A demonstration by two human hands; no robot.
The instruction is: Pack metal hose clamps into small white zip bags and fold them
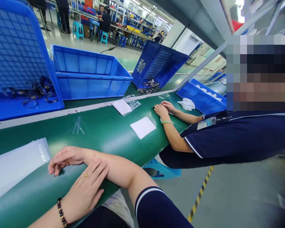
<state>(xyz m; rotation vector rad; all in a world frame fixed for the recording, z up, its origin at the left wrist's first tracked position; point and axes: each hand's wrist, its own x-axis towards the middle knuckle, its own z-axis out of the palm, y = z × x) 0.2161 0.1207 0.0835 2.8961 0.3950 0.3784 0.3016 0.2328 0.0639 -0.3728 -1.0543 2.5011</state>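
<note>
My left hand (pixel 86 186), with a ring and a dark beaded bracelet, lies flat across my right forearm, holding nothing. Beyond it, my right hand (pixel 66 158) rests at the green table's (pixel 104 126) near side, fingers loosely bent and apart, with nothing in them. Just left of that hand is a stack of white sheets or bags (pixel 16 164). Clear plastic strips (pixel 78 126) lie behind my right hand. Farther right are a white card or packet (pixel 143 127) and a white item in clear wrap (pixel 123 106).
A tilted blue crate (pixel 14 47) holds dark ring-like parts (pixel 33 91). Behind the table stand a blue bin (pixel 92 85) and another tilted crate (pixel 159 63) with metal parts (pixel 148 86). At right, a co-worker's hands (pixel 163 109) rest near a white cloth-like item (pixel 187 104).
</note>
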